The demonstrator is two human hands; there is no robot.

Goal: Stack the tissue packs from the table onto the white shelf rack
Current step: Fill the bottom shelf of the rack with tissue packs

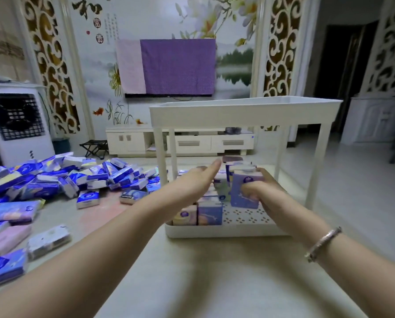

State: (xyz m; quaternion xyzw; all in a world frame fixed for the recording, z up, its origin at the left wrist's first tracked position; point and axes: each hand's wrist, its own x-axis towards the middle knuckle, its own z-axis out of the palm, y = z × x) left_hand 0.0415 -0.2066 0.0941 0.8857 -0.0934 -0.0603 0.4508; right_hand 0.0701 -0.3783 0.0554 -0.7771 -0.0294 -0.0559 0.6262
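The white shelf rack [244, 112] stands on the table in front of me, with two tiers. On its lower tray [214, 232] several purple and blue tissue packs [209, 213] stand upright on the left side. My right hand [264, 191] grips a purple tissue pack [243, 189] held upright just above the tray's perforated floor. My left hand [198, 180] reaches in with fingers straight, resting against the standing packs. A large heap of loose tissue packs [61, 177] lies on the table to the left.
The rack's top tier is above both hands, and its thin white legs [162, 157] frame the opening. The right part of the lower tray [247, 216] shows bare perforated floor. A white cooler [15, 125] and a TV cabinet [180, 141] stand beyond the table.
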